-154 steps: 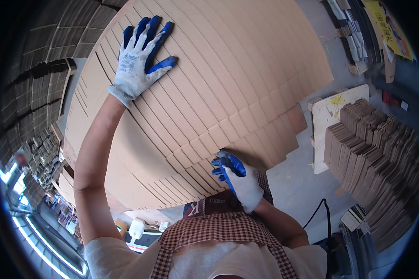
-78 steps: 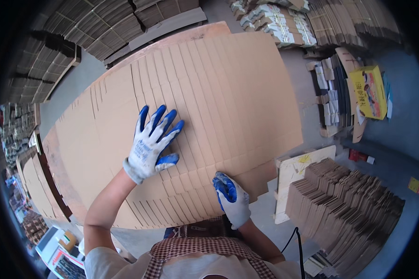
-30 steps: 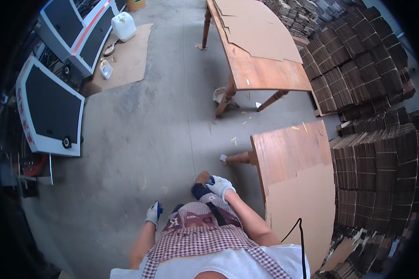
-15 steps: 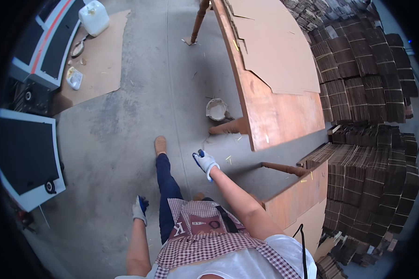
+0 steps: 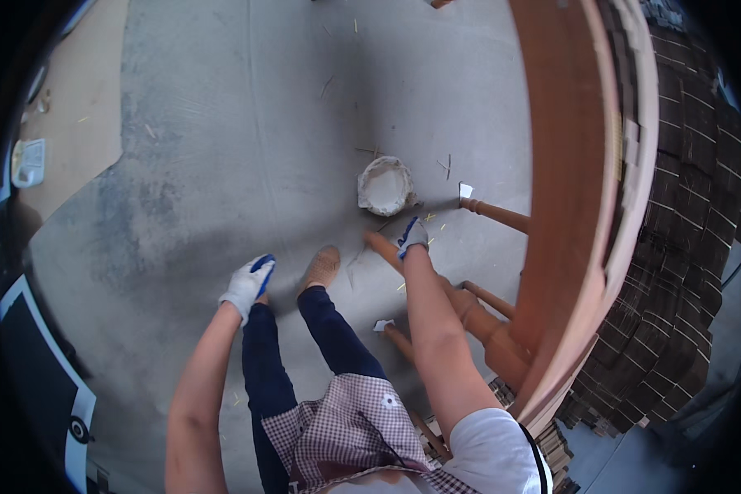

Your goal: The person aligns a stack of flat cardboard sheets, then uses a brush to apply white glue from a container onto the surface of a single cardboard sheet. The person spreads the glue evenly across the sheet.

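Note:
My left hand (image 5: pixel 248 286), in a white knit glove with a blue coated palm, hangs above my left leg. It holds nothing, its fingers loosely bent and partly turned from view. My right hand (image 5: pixel 413 236), gloved the same way, reaches forward beside a turned wooden table leg (image 5: pixel 468 311). Its fingers point toward a round bucket (image 5: pixel 385 186) of whitish paste on the floor, a short way ahead. A gap separates hand and bucket. Nothing shows in the right hand; whether it touches the leg is unclear.
A wooden table (image 5: pixel 561 173) rises along my right, its slender legs (image 5: pixel 499 216) reaching the floor. Bundled dark brown slats (image 5: pixel 663 247) are stacked beyond it. At left lie a cardboard sheet (image 5: pixel 78 107), a white plastic tub (image 5: pixel 29 163) and a black-and-white cabinet (image 5: pixel 45 370).
I have stepped forward and bent down beside the table, so the bucket appears nearer. My right hand has reached toward it; my left hand has come forward and up in view.

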Tool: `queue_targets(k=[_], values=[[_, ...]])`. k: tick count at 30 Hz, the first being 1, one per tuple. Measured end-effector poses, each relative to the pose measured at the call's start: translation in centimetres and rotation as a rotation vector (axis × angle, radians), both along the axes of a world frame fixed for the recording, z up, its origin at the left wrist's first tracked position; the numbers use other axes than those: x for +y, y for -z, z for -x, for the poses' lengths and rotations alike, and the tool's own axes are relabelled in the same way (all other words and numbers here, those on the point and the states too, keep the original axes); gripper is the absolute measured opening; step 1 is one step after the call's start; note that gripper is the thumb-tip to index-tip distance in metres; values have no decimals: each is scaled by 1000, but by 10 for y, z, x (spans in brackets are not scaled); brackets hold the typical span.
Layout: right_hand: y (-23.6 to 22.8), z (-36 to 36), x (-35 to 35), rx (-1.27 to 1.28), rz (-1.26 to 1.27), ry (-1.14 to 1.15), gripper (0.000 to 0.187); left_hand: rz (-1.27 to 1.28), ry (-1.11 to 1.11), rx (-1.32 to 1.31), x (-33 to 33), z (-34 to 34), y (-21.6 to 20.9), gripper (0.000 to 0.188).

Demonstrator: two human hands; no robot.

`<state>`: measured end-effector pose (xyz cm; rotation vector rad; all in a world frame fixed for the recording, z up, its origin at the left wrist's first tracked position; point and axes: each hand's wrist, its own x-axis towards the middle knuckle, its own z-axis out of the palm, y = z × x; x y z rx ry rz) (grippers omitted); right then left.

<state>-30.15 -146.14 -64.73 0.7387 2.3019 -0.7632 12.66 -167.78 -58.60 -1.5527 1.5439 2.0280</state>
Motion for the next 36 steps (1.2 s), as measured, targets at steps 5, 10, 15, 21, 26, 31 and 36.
queue_targets(k=[5, 10, 15, 21, 26, 31, 36], values=[[36, 62, 7, -122, -23, 252, 64, -251, 170, 64, 63, 134, 88, 46], [68, 103, 38, -184, 195, 245, 73, -381, 143, 95, 135, 264, 157, 53], [101, 113, 26, -186, 142, 295, 69, -687, -335, 231, 172, 328, 223, 50], [120, 125, 35, -266, 390, 547, 44, -678, -699, 212, 157, 347, 222, 39], [136, 92, 10, -444, 435, 334, 27, -515, -617, 344, 94, 323, 242, 28], [135, 89, 33, -574, 723, 318, 18, -285, -418, 212, 48, 284, 219, 29], [77, 47, 1, -401, 747, 419, 31, -341, -488, 246, -7, 180, 155, 33]])
